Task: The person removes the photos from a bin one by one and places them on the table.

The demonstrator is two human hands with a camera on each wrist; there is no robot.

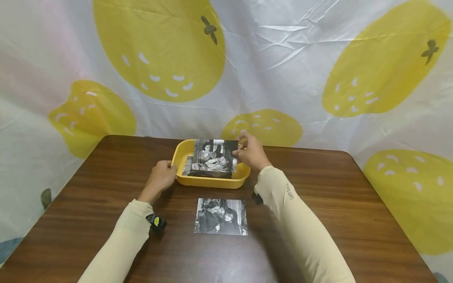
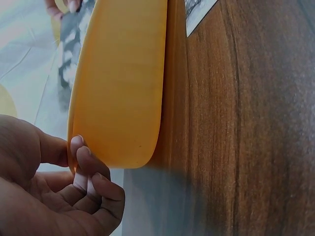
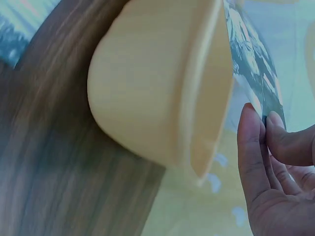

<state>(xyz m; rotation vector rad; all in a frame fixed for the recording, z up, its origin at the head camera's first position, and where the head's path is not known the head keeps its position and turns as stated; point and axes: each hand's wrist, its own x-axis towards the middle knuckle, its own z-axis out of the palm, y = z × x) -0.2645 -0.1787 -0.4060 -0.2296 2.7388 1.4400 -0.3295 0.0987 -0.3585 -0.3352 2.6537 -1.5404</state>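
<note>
A yellow plastic basin (image 1: 209,182) stands on the brown wooden table. My left hand (image 1: 162,175) grips its left rim, thumb on one side and fingers on the other, as the left wrist view shows. My right hand (image 1: 252,151) pinches the right edge of a black-and-white photo (image 1: 214,157) between thumb and fingertips. This photo is tilted over the basin, its lower part inside. The right wrist view shows the pinched photo (image 3: 256,64) bending slightly above the rim. Below it, part of another print (image 1: 187,165) shows in the basin, mostly hidden.
A second black-and-white photo (image 1: 221,217) lies flat on the table (image 1: 318,204) in front of the basin. Behind the table's far edge hangs a white curtain (image 1: 276,70) with large yellow fruit prints.
</note>
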